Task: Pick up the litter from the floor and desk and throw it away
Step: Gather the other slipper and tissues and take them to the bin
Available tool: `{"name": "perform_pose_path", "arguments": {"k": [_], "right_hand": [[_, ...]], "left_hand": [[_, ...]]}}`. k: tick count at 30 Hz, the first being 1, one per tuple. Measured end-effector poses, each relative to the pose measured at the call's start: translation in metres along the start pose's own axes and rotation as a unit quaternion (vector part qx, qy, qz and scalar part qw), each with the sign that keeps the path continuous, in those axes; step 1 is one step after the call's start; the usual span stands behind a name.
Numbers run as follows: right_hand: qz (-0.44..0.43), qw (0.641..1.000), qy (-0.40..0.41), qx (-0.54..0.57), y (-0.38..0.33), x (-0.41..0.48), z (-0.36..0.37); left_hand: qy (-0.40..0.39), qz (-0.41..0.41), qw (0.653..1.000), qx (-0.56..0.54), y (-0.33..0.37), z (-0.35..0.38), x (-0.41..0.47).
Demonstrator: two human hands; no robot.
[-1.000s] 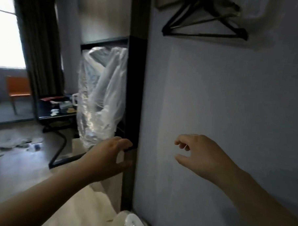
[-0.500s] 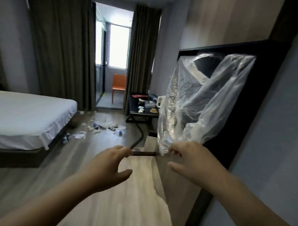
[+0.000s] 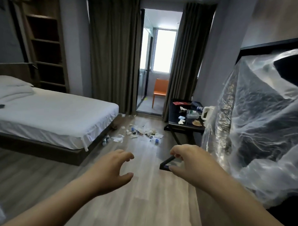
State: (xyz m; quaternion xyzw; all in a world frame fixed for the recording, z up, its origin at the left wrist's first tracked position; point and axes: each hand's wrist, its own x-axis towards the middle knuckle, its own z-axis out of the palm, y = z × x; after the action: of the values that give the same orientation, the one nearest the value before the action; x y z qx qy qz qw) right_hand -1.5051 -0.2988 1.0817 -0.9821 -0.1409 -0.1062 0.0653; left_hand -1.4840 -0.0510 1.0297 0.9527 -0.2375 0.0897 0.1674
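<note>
Litter point(image 3: 142, 132), scraps of paper, wrappers and small bottles, lies scattered on the wooden floor between the bed and the black desk point(image 3: 177, 125). More litter point(image 3: 184, 114) sits on the desk top: crumpled tissues, a clear bottle, a red card. My left hand point(image 3: 111, 169) hovers in front of me over the floor, fingers loosely curled, holding nothing. My right hand point(image 3: 192, 164) is held out beside it at the same height, also empty, fingers loosely bent. Both hands are well short of the litter.
A white bed point(image 3: 54, 115) fills the left side. At the right a dark screen is wrapped in a clear plastic sheet point(image 3: 257, 121). A white kettle point(image 3: 206, 112) stands on the desk. An orange chair point(image 3: 160, 90) sits beyond the curtains.
The view has swung left from the wall and plastic sheet to the whole room. Both hands stay held out in front, empty; the plastic sheet now sits to the right of my right hand.
</note>
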Motion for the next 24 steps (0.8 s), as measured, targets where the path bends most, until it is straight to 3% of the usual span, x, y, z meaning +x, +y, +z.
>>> {"name": "perform_pose_path", "arguments": {"k": [7, 14, 24], "right_hand": [[-0.026, 0.999, -0.041, 0.011, 0.015, 0.122, 0.052], [-0.006, 0.998, -0.061, 0.008, 0.006, 0.264, 0.102], [0.016, 0.995, -0.094, 0.022, 0.014, 0.423, 0.165]], "left_hand": [[-0.009, -0.046, 0.999, -0.001, -0.088, 0.020, 0.076], [-0.025, -0.054, 0.998, -0.015, -0.209, 0.020, 0.173], [-0.047, -0.053, 0.997, -0.038, -0.331, 0.034, 0.296]]}}
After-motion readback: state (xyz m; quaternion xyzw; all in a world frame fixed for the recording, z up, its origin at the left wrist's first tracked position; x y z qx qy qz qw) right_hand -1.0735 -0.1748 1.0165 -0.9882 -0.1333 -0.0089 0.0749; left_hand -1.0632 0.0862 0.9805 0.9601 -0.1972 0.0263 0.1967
